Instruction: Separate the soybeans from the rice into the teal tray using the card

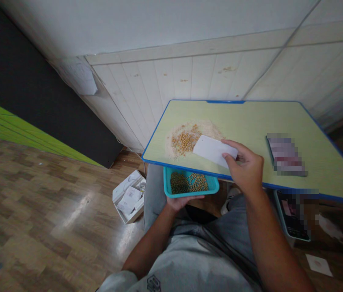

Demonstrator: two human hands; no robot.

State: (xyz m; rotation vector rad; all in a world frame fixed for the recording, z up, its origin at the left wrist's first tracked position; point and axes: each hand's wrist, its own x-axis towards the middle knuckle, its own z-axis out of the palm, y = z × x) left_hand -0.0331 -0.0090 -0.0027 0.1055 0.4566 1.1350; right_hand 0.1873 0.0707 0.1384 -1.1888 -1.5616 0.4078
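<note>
My left hand (176, 202) is closed under the base of a turquoise plastic basket (192, 194) and holds it just below the table's front edge. Inside lie many small gold beads (198, 183). In my right hand (247, 165) is a flat white rectangular plate (214, 149) with rounded corners, gripped at its right end between thumb and fingers. Its left end touches or overlaps a heap of gold beads (185, 142) on the tabletop. Pale powdery or fine grains (210, 126) surround the heap. Whether the plate's underside rests on the table cannot be seen.
The low table (247, 121) has a blue rim and backs onto a white panelled wall. A phone-like slab (285, 156), partly blurred, lies on its right side. An opened white box (128, 198) stands on the wooden floor at left. A bin-like container (293, 217) sits below right.
</note>
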